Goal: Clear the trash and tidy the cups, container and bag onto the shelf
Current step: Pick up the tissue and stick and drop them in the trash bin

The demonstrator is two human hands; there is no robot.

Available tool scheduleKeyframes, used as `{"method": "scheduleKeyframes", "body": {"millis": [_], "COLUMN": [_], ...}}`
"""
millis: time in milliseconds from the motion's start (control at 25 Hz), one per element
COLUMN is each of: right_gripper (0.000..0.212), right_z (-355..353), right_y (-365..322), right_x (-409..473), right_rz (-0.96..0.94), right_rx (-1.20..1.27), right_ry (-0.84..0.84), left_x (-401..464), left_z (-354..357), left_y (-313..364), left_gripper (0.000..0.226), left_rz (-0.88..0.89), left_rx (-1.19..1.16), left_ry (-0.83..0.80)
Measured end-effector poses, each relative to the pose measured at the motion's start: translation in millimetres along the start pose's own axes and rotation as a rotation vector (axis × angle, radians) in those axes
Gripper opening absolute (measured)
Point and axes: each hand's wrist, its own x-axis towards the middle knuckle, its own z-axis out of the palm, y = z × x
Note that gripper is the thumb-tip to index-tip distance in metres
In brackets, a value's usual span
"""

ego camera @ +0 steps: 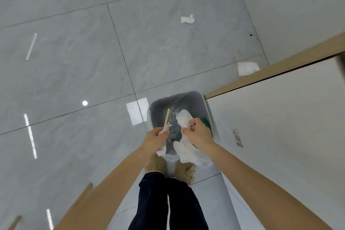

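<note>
Trash fills both our hands above the grey bin (206, 106), which stands on the tiled floor (74, 24) beside a white cabinet (280, 127). Our left hand (155, 139) is closed around a crumpled white wrapper (162, 150) with red marks and a wooden stick (166, 118) that points up over the bin's mouth. Our right hand (198, 133) pinches a large crumpled white tissue (188, 150), soft and creased, which hangs down past the bin's near rim. Something green (206, 121) lies inside the bin by its right wall. More litter lies on the floor, well apart from us: a torn tissue scrap (187, 19), a flat tissue piece (248, 68) by the cabinet's wooden edge, and a paper straw sleeve (31, 46) at far left
</note>
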Motion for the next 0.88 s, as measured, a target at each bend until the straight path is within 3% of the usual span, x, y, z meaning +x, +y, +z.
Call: {"method": "scheduleKeyframes", "body": {"millis": [240, 440, 680, 880], "right_gripper": [0.035, 0.040, 0.043, 0.043], "right_z": [47.2, 73.0, 83.6, 66.7], "right_y": [52.9, 74.7, 79.2, 73.3], "right_x": [118.9, 176.9, 189.3, 155.2], "right_rz": [0.011, 0.050, 0.077, 0.041], "right_rx": [-0.074, -0.148, -0.204, -0.253], "right_ry": [0.047, 0.075, -0.040, -0.088], "left_x": [144.0, 206.7, 207.9, 168.5], "left_z": [34.6, 49.8, 50.5, 42.4], "left_y": [-39.6, -65.2, -68.0, -48.8], "left_gripper": [0.035, 0.034, 0.041, 0.049], "left_rz": [-0.030, -0.067, -0.084, 0.017], "left_rx": [0.038, 0.040, 0.147, 0.353], "left_ry": [0.062, 0.067, 0.051, 0.047]}}
